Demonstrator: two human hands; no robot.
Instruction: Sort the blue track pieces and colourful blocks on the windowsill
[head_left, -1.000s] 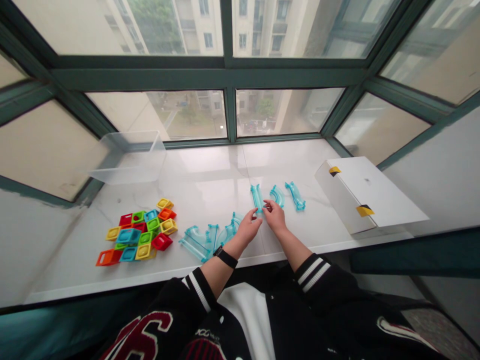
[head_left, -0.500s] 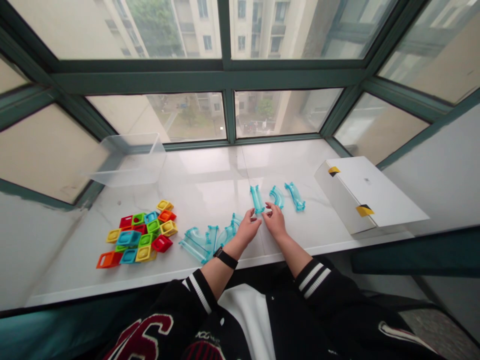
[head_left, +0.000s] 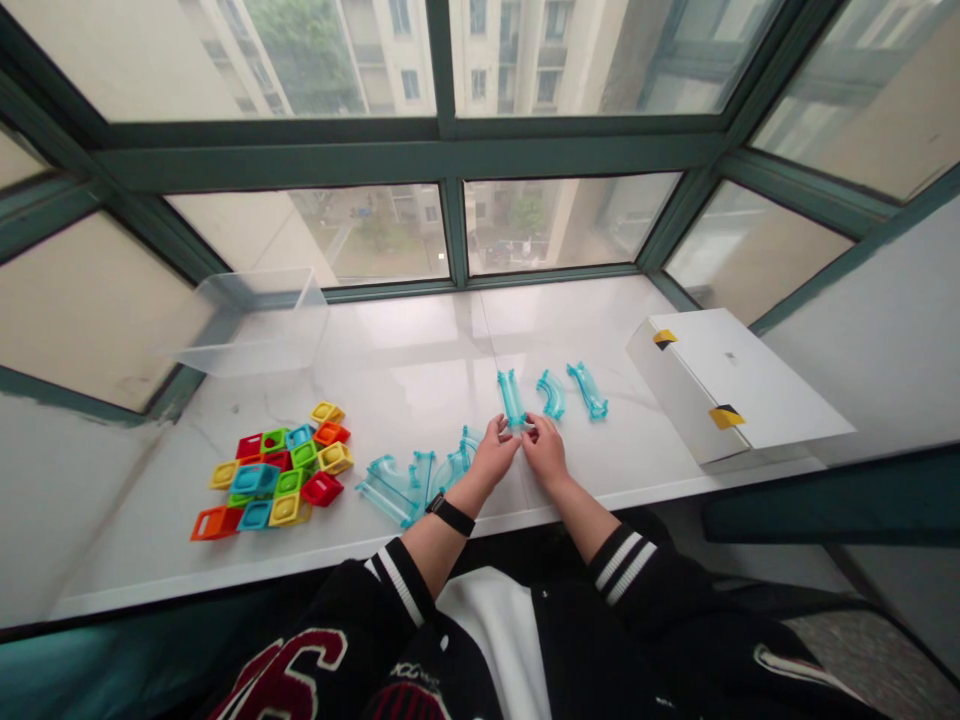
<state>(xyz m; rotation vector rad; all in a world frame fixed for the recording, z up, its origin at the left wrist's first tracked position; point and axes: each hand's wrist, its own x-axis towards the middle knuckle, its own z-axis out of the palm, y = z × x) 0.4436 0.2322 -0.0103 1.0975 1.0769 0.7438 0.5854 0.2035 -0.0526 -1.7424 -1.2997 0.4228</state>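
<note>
A straight translucent blue track piece point(head_left: 511, 395) lies lengthwise on the white sill, pointing away from me. At its near end my left hand point(head_left: 495, 452), with a dark band on the wrist, has its fingers closed on the left side. My right hand point(head_left: 544, 452) closes on the same end from the right, its fingertips close to the left ones. The fingers partly hide that end. Just right of it rest a curved blue track piece point(head_left: 553, 394) and a wavy blue track piece point(head_left: 588, 390). More blue track pieces point(head_left: 390, 490) lie together left of my left forearm.
Several coloured plastic blocks point(head_left: 289, 480) are grouped at the left. Behind them a clear plastic bin point(head_left: 277, 345) stands near the window. A white box point(head_left: 750, 385) with yellow-black tape occupies the right side. The sill's front edge point(head_left: 600, 503) runs beneath my forearms.
My right hand's fingers have drawn in and lowered to the near end of the straight track piece. The left hand has barely shifted, and the view has moved slightly.
</note>
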